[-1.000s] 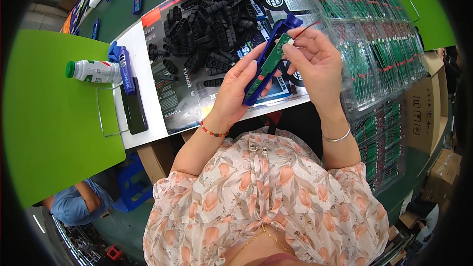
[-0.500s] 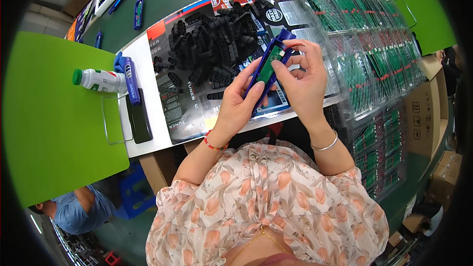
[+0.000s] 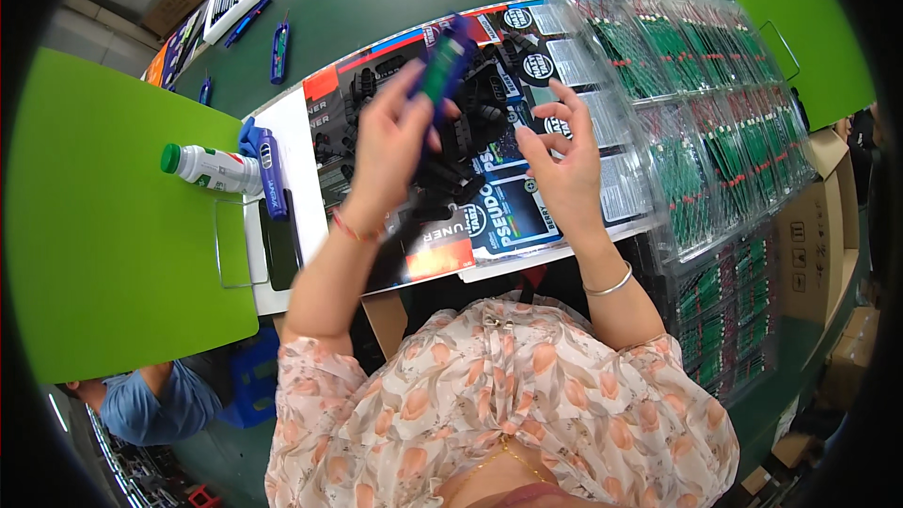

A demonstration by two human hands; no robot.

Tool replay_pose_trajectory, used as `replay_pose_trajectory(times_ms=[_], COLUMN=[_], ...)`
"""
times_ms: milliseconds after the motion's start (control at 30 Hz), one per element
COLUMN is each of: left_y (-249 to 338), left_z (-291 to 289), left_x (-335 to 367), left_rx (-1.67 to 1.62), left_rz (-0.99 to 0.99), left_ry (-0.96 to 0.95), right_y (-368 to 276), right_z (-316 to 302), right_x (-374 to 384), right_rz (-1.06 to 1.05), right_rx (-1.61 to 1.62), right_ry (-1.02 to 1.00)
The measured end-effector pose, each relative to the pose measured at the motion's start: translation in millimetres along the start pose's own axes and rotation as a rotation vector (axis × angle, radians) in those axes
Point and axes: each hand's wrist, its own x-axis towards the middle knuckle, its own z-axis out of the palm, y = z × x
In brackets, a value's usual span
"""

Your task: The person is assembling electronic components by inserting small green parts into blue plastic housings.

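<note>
My left hand [image 3: 390, 141] is closed round a blue plastic housing [image 3: 444, 66] with a green circuit board in it, held up over a pile of black ribbed plastic parts [image 3: 456, 146]. Motion blurs both the housing and this hand. To the right, my right hand [image 3: 567, 160] hovers over the printed sheet [image 3: 513, 212], fingers curved and apart, holding nothing that I can see. The black parts lie heaped on that sheet, partly hidden by my left hand and forearm.
Clear plastic trays [image 3: 691, 132] of green circuit boards are stacked at the right. Left of the sheet are a white bottle with a green cap [image 3: 212, 167], a purple-blue device [image 3: 271, 174] and a dark phone [image 3: 280, 254]. Green panels [image 3: 113, 216] flank both sides. Another person [image 3: 155, 404] sits lower left.
My left hand has carried the blue housing away from my body and to the left. My right hand has let go of it and come apart. The view has shifted slightly.
</note>
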Motion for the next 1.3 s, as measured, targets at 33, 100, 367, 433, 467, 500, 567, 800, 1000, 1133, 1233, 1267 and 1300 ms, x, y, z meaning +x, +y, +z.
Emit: replay_pose_trajectory(times_ms=[33,100,367,433,467,500,567,800,1000,1133,1233,1267,1300], left_y=[3,-10,-80,-76,-80,-89,-106,-102,-66,-20,-13,-20,-31], left_z=[-17,-59,-122,-76,-74,-80,-90,-94,-125,-127,-126,-133,-138], left_x=[30,99,290,302,307,316,335,329,235,91,-15,-41,-62], left_rx=[0.006,0.006,0.468,0.66,0.7,0.742,0.845,1.038,0.876,0.867,0.941,1.077,1.206], left_rz=[-0.003,-0.022,-0.054,-0.054,-0.059,-0.062,-0.149,-0.169,0.114,0.209,0.184,0.237,0.289], left_ry=[0.05,0.197,0.62,0.631,0.614,0.607,0.576,0.614,0.422,0.259,0.377,0.396,0.408], right_y=[6,11,23,24,21,17,18,33,38,31,29,29,29], right_z=[-5,-14,-6,-2,3,10,19,16,1,9,18,18,16], right_x=[3,3,7,14,17,19,25,31,37,31,27,26,26], right_rz=[-0.005,-0.074,-0.197,-0.294,-0.273,-0.259,-0.252,-0.185,-0.084,-0.172,-0.191,-0.19,-0.188], right_rx=[-0.063,-0.231,-0.54,-0.65,-0.669,-0.684,-0.767,-0.591,-0.475,-0.708,-0.768,-0.766,-0.773], right_ry=[-0.018,-0.047,-0.189,-0.155,-0.164,-0.177,-0.168,-0.101,-0.136,-0.172,-0.194,-0.188,-0.176])
